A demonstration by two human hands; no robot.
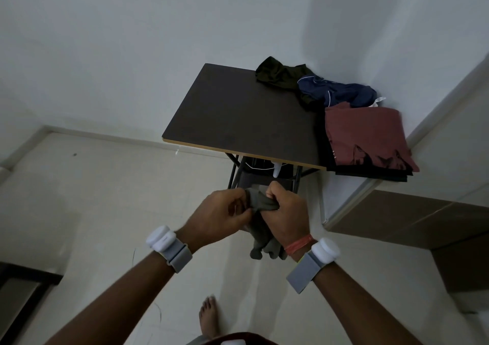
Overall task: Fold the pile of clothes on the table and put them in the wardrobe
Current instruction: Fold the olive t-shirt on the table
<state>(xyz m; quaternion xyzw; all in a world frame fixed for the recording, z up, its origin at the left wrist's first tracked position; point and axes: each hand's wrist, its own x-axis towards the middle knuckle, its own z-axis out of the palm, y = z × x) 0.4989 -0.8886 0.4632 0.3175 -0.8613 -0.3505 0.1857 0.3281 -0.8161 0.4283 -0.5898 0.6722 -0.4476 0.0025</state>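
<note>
Pale grey walls (132, 40) meet in a corner at the upper right of the frame, above a cream floor (92, 199) edged with a light skirting. At centre frame, in front of the near edge of a dark table (238, 111), a grey cloth (260, 228) is bunched between both hands and hangs down between the wrists. The left hand (219, 212) pinches its top with curled fingers; the right hand (287, 212) is clenched round it from the other side. Each wrist wears a white device on a grey band, and the right also has a red thread (299, 245). On the table's far right side lie a crumpled olive garment (277, 73) and a crumpled navy garment (338, 91) touching it. Just below them a folded red shirt (367, 133) rests on a folded black stack (370, 176) at the table's right corner. Black legs and a white cable show under the tabletop. A brown panel (423, 217) fills the right edge, a bare foot (209, 315) stands at the bottom, and a dark frame (21, 286) sits at the lower left.
</note>
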